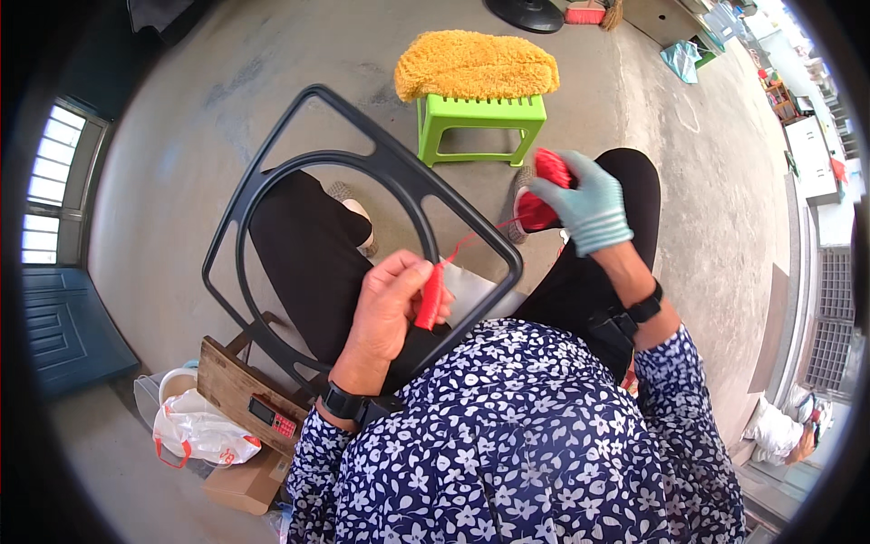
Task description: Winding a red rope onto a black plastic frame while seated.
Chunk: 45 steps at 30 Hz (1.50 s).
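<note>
A black frame (388,143), a rounded square with a ring inside, lies tilted over my lap. My bare left hand (390,304) is closed at the ring's right side, thumb and fingers pinching a flat red strip (430,297). Whether the strip is wrapped round the ring or lies against it I cannot tell. From there a thin red cord (473,238) runs slack up to the right. It leads to a red bundle of cord (541,201), which my right hand (587,201), in a pale blue-green knitted glove, grips beyond the frame's right corner.
Ahead stands a green plastic stool (482,113) with a fluffy yellow cloth (476,65) on top. At my left are a wooden bench (234,385) carrying a red phone (272,415), a white plastic bag (201,428) and a cardboard box (245,480).
</note>
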Each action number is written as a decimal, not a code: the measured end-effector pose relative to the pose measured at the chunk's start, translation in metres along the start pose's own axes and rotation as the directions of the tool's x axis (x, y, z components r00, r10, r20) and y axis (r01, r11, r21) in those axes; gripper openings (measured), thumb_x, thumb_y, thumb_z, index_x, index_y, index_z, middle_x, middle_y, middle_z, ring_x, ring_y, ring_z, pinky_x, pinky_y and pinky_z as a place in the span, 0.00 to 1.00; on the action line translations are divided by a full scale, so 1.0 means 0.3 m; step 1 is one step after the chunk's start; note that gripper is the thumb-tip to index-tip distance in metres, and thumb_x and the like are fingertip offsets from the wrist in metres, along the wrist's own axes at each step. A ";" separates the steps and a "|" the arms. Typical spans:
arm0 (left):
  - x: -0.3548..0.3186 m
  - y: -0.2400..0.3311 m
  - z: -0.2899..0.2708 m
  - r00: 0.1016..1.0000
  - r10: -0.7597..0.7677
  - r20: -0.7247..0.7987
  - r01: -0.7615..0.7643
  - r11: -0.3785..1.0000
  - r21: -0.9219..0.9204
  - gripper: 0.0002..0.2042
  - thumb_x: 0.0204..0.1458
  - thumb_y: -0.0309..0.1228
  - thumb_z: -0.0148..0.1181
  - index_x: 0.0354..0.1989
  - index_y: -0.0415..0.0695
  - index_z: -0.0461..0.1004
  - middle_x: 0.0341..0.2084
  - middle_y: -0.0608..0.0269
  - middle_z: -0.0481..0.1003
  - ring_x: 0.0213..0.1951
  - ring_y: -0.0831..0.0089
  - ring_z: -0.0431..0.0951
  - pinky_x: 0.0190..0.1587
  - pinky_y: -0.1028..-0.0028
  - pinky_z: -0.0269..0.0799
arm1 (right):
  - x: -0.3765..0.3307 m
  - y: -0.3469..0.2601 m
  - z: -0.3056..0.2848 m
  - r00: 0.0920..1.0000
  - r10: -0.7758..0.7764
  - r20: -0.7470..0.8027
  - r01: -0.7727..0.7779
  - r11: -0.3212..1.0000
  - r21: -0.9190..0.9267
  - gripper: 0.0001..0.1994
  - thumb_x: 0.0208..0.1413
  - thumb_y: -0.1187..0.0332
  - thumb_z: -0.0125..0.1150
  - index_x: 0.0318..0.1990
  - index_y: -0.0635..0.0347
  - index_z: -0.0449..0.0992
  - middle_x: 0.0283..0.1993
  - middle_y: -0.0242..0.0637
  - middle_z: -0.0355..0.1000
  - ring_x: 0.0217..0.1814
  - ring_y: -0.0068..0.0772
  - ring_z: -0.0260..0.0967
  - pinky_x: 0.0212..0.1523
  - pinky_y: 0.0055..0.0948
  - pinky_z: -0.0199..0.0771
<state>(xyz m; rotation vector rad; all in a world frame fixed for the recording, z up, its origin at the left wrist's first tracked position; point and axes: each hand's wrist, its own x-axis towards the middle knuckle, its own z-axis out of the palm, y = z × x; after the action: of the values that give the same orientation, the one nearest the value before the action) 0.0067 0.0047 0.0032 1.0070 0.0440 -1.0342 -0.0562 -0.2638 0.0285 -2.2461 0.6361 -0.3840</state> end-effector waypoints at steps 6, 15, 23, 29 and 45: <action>0.014 -0.020 0.065 0.965 -0.161 0.207 0.153 0.987 0.057 0.09 0.58 0.32 0.50 0.36 0.37 0.69 0.23 0.53 0.75 0.21 0.69 0.76 0.27 0.74 0.75 | 0.021 -0.007 0.296 0.861 0.113 0.496 -0.474 0.533 0.701 0.22 0.52 0.57 0.61 0.49 0.63 0.71 0.41 0.41 0.74 0.41 0.28 0.72 0.46 0.25 0.72; 0.013 -0.027 0.038 0.977 -0.142 0.156 0.139 0.990 0.030 0.09 0.57 0.31 0.54 0.39 0.38 0.73 0.30 0.60 0.77 0.27 0.74 0.78 0.30 0.77 0.75 | -0.011 -0.112 0.203 0.553 -0.420 0.720 -0.792 0.003 0.610 0.30 0.53 0.48 0.57 0.55 0.64 0.66 0.51 0.48 0.69 0.49 0.35 0.70 0.48 0.31 0.74; -0.002 -0.027 0.024 1.000 -0.020 0.018 0.020 1.000 0.010 0.06 0.58 0.28 0.49 0.34 0.38 0.70 0.26 0.63 0.74 0.23 0.78 0.74 0.27 0.78 0.72 | -0.088 -0.096 0.140 0.662 -0.041 0.748 -0.454 0.772 0.445 0.22 0.45 0.69 0.66 0.49 0.66 0.71 0.41 0.33 0.72 0.41 0.20 0.67 0.45 0.21 0.69; 0.000 -0.042 0.023 1.000 0.016 0.024 -0.015 0.999 -0.044 0.06 0.58 0.29 0.51 0.34 0.39 0.70 0.26 0.62 0.75 0.23 0.77 0.75 0.26 0.78 0.75 | -0.119 -0.102 0.109 0.683 0.031 0.729 -0.481 0.771 0.418 0.24 0.46 0.67 0.67 0.50 0.68 0.70 0.42 0.36 0.73 0.42 0.22 0.68 0.47 0.24 0.69; 0.001 -0.040 0.041 1.000 -0.018 -0.002 0.018 0.997 0.076 0.07 0.57 0.31 0.52 0.33 0.40 0.70 0.21 0.63 0.73 0.19 0.76 0.74 0.23 0.78 0.74 | -0.104 -0.167 0.093 0.822 0.201 0.533 -0.224 0.974 -0.022 0.22 0.41 0.62 0.69 0.41 0.69 0.74 0.30 0.38 0.75 0.31 0.22 0.71 0.34 0.25 0.72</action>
<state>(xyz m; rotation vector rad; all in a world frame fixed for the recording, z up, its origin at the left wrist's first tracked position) -0.0070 -0.0057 0.0020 1.0778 0.0144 -1.0582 -0.0533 -0.2005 0.0445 -2.0752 0.5588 0.3357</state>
